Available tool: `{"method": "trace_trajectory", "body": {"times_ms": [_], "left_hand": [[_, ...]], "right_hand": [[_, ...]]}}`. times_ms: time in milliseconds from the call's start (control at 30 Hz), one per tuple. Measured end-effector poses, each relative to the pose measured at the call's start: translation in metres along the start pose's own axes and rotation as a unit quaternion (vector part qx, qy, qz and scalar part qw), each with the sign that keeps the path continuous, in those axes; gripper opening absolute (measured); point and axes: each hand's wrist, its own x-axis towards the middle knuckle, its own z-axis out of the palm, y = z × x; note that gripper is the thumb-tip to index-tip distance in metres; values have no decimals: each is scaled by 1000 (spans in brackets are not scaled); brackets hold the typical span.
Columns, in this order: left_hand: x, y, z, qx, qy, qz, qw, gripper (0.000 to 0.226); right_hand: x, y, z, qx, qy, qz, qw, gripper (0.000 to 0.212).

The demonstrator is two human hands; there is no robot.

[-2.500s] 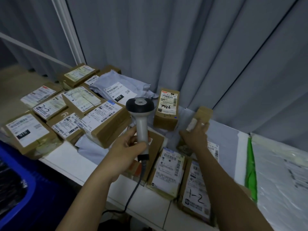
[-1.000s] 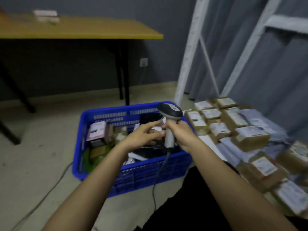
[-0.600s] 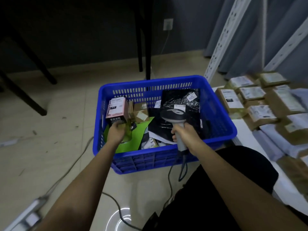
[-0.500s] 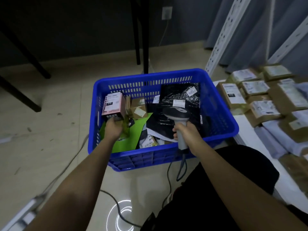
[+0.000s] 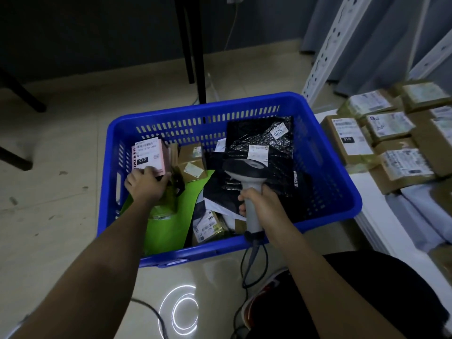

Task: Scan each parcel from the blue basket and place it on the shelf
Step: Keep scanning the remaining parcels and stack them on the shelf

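Note:
A blue basket (image 5: 327,152) stands on the floor with several parcels inside. My left hand (image 5: 145,183) grips a pink box (image 5: 150,155) with a white label at the basket's left side. My right hand (image 5: 260,201) holds a grey barcode scanner (image 5: 247,172) by its handle over the basket's middle, its head pointing away from me. A black plastic parcel (image 5: 264,143) with white labels lies under the scanner. A green mailer (image 5: 168,226) and small brown boxes (image 5: 192,161) lie beside the pink box.
The low white shelf (image 5: 381,216) at the right carries several labelled brown boxes (image 5: 352,140) and grey mailers. A white perforated shelf post (image 5: 325,47) rises behind the basket. Black table legs (image 5: 195,45) stand at the back. The scanner cable (image 5: 249,265) trails on the floor.
I turned from the shelf to the basket and passed the scanner from my left hand to my right. My left hand reached in and took hold of the pink box.

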Motion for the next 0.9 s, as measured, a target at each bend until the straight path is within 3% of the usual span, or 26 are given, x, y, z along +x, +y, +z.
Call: {"method": "trace_trajectory", "body": {"times_ms": [200, 367, 467, 567, 700, 800, 900], "left_hand": [[13, 1, -3, -168, -48, -92, 980, 47], [6, 6, 1, -173, -85, -152, 969, 120], [39, -37, 59, -239, -138, -168, 947, 132], [47, -55, 87, -262, -118, -139, 948, 121], [-40, 5, 16, -333, -117, -87, 932, 56], [-52, 2, 11, -355, -117, -29, 927, 49], [-57, -7, 9, -373, -110, 8, 921, 56]], "right_hand": [[4, 0, 9, 6, -5, -1, 1000, 8], [4, 4, 8, 1, 1, 0, 1000, 7], [3, 7, 6, -11, 7, 1, 1000, 9], [1, 8, 5, -17, 13, 4, 1000, 12], [-3, 9, 4, -20, 18, 3, 1000, 12], [-6, 7, 3, -14, 11, 4, 1000, 8], [-11, 4, 1, -2, -22, 9, 1000, 2]]}}
